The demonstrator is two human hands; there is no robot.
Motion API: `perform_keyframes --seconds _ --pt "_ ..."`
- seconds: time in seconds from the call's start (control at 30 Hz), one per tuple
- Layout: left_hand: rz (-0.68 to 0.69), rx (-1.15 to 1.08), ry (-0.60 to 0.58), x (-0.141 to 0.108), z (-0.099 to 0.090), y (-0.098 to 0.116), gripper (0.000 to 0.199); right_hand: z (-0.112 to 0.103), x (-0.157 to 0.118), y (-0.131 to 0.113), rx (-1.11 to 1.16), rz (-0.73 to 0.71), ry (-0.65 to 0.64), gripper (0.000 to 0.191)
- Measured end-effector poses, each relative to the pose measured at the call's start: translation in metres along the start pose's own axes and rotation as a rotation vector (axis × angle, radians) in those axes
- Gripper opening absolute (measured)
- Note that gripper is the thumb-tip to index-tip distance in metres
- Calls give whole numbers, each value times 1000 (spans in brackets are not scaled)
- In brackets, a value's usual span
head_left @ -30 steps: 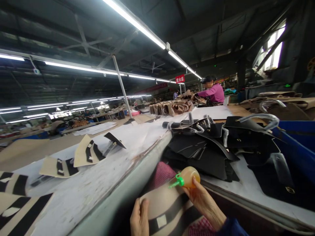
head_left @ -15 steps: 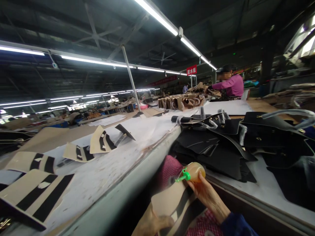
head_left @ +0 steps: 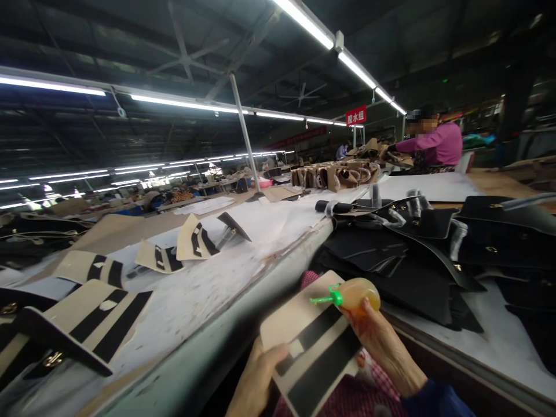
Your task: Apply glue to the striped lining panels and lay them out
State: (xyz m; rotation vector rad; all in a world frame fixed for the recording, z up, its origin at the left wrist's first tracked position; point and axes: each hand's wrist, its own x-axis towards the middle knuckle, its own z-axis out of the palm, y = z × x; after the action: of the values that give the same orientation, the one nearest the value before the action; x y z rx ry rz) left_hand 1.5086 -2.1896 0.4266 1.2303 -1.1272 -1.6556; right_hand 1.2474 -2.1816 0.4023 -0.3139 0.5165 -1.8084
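Observation:
My left hand (head_left: 260, 370) grips the near left edge of a beige panel with black strips (head_left: 299, 330), its thumb on the face beside a small white patch. The panel is tilted up above my lap. In my right hand (head_left: 380, 339) is a squeeze bottle (head_left: 357, 294) of amber liquid, probably glue, lying on its side. Its green nozzle points left over the upper part of the panel; whether the tip touches is unclear. Some right fingers are hidden behind the bottle and panel.
Similar striped panels (head_left: 104, 310) stand on the white-covered table (head_left: 217, 289) at left. Black bag pieces with wrapped handles (head_left: 391, 260) are piled at right. Tan bags (head_left: 334, 175) stand farther back. A person in a pink top (head_left: 441, 145) works behind them.
The panel has been raised and turned so more of its striped face shows. The bottle has moved slightly right and up in view. The camera view has swung a little left.

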Motion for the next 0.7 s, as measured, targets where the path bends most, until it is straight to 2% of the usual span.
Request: perform_keyframes --seconds 0.07,0.17,0.3,0.37,0.5,0.57,0.7 --pt "28 -64 15 -11 7 12 60 23 -19 -5 -47 -88 -13 68" --pt "-12 -139 7 -25 25 27 63 54 -47 -13 -200 -227 -90 85" --pt "-6 -145 -45 -35 47 35 54 72 -72 -18 -360 -387 -156 85" --pt "26 -191 -81 -38 54 39 50 74 -77 -19 -363 -403 -190 75" --pt "151 -307 -331 -42 68 54 53 83 -83 -20 -263 -358 -379 19" --pt "219 -309 -416 -45 75 64 51 90 -85 -21 -242 -437 -422 20" --pt "242 -292 -428 -46 83 75 46 99 -89 -21 -306 -581 -417 23"
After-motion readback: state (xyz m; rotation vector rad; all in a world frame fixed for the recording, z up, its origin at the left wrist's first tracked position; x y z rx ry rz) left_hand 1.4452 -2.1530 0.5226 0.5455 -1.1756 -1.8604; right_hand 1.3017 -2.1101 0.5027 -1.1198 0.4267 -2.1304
